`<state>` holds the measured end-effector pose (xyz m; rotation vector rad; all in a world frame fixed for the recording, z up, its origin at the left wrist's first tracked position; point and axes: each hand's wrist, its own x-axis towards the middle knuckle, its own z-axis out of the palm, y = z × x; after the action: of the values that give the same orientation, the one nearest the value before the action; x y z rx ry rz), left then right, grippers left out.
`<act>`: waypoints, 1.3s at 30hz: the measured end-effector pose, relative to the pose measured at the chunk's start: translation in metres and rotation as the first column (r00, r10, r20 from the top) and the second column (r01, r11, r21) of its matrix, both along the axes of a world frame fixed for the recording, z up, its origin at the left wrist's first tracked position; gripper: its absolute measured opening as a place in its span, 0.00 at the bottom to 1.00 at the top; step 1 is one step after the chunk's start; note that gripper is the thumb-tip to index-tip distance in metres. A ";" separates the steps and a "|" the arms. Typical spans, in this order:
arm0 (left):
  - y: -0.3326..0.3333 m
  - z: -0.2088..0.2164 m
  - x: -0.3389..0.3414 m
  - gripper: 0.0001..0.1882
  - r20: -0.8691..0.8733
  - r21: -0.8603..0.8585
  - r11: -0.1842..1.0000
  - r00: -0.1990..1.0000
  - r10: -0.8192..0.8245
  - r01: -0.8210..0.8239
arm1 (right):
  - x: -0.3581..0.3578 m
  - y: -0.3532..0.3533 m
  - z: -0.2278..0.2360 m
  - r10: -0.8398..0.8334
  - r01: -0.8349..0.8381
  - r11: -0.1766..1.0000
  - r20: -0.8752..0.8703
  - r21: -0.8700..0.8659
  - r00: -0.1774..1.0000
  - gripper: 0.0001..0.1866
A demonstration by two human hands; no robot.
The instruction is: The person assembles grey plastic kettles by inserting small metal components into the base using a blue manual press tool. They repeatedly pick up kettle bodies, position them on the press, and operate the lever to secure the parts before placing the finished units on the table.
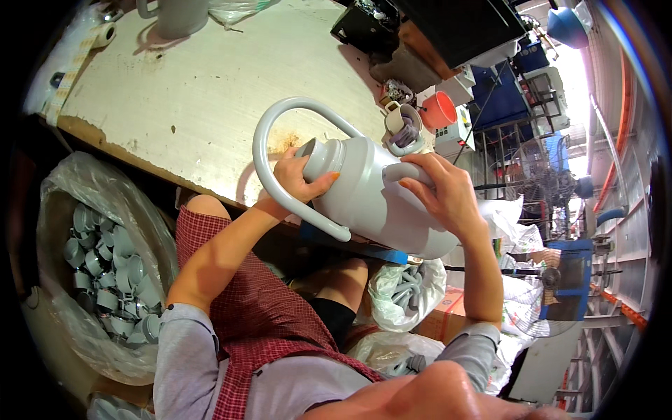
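A large grey plastic jug [402,220] lies tilted on its side in front of me, at the table's near edge. It has a big hoop handle [262,150], a narrow ringed neck and a smaller grip on its side. My left hand [302,180] reaches through the hoop and is closed round the neck, thumb on the near side. My right hand [442,187] grips the smaller side handle [406,172], thumb and fingers on either side of it. The far side of the jug is hidden.
Left of me, a plastic-lined bin [52,280] holds many small grey parts. Another grey jug [180,17] stands far left on the pale table [210,84]. A cup [401,119] and red container [439,110] sit at the right. Bags of curved grey handles [406,290] lie below.
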<state>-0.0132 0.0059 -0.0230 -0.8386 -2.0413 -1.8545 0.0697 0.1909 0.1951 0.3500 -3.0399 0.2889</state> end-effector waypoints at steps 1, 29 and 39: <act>0.002 0.001 -0.001 0.19 -0.019 0.046 0.999 1.000 0.017 -0.016 | 0.000 -0.001 0.000 -0.005 0.005 1.000 0.006 0.010 1.000 0.15; -0.004 -0.002 -0.002 0.22 -0.149 0.014 0.998 0.987 0.057 -0.056 | -0.009 -0.003 -0.005 0.048 -0.051 0.998 0.080 0.045 0.996 0.15; 0.002 0.005 0.010 0.28 -0.024 0.105 0.994 0.999 0.035 -0.033 | -0.009 -0.001 -0.006 0.070 -0.067 0.982 -0.014 0.178 0.997 0.19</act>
<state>-0.0032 0.0080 -0.0177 -0.7914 -1.9121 -1.9035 0.0607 0.1901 0.1892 0.4660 -3.0448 0.0174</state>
